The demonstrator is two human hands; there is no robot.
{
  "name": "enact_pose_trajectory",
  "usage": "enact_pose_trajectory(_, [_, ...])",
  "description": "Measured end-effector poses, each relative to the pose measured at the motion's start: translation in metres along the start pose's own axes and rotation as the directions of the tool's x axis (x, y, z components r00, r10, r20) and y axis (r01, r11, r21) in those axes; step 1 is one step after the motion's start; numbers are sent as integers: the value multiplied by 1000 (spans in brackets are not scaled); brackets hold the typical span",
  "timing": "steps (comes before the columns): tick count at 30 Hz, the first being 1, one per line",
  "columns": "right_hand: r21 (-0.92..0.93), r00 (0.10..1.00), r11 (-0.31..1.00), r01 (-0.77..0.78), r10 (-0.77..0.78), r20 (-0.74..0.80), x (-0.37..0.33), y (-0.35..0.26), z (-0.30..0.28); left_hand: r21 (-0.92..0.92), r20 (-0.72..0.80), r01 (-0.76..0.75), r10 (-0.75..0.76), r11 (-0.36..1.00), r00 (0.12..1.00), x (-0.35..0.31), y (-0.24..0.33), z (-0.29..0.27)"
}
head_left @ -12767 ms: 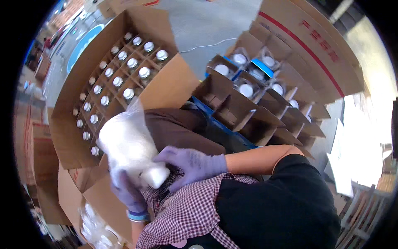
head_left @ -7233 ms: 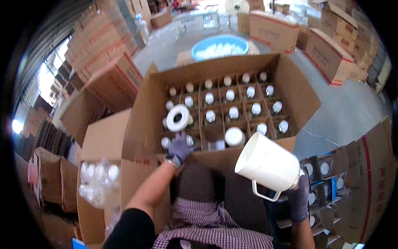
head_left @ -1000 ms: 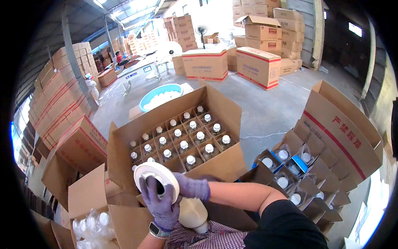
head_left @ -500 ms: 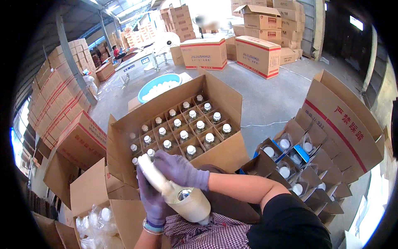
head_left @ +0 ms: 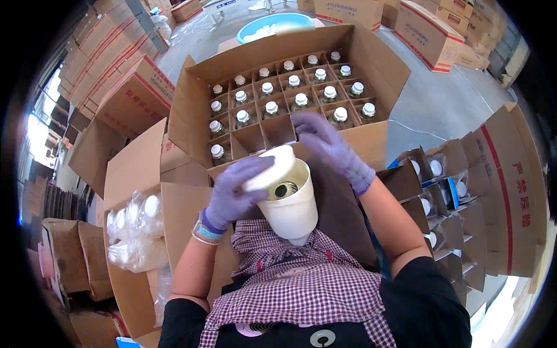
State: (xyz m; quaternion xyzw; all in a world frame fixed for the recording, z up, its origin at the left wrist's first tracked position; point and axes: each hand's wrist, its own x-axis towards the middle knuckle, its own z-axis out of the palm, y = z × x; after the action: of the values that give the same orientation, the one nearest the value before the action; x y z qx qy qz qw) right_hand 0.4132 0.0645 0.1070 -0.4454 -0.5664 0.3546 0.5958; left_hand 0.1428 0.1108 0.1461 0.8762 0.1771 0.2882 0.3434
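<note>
Now gripping a white lid (head_left: 268, 168) in the gloved left hand (head_left: 235, 191), held over the open white tub (head_left: 292, 206) on the lap; right hand (head_left: 325, 142) spread loose, holding nothing, above the divided carton (head_left: 371, 64) of capped bottles (head_left: 301, 100).

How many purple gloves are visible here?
2. One on the left hand, gripping the white lid at the white tub; one on the right hand, open above the carton of capped bottles. None appears hidden.

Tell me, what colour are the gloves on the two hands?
Both gloves are light purple: left hand on the white container's lid, right hand over the open carton. Head view.
</note>
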Motion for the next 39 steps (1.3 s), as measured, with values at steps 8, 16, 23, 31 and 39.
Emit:
enact_pose_trajectory(8, [153,951,981,122,-159,265,-34,22,4,75,96,-198,191,977,977,14,-17,15])
enact_pose_trajectory(16, [20,983,995,102,-104,151,4,42,3,-451,91,149,-121,880,989,26,-64,15])
enact_pose_trajectory(23, [62,987,992,110,-116,109,-6,58,12,-454,98,150,-118,878,988,13,-80,24])
enact_pose_trajectory(31, [46,994,993,107,-105,-33,-9,60,21,-349,-106,118,-164,930,981,22,-71,37])
enact_pose_trajectory(39, [110,998,992,62,-63,10,-1,56,17,-277,-248,64,-135,959,959,39,-52,31])
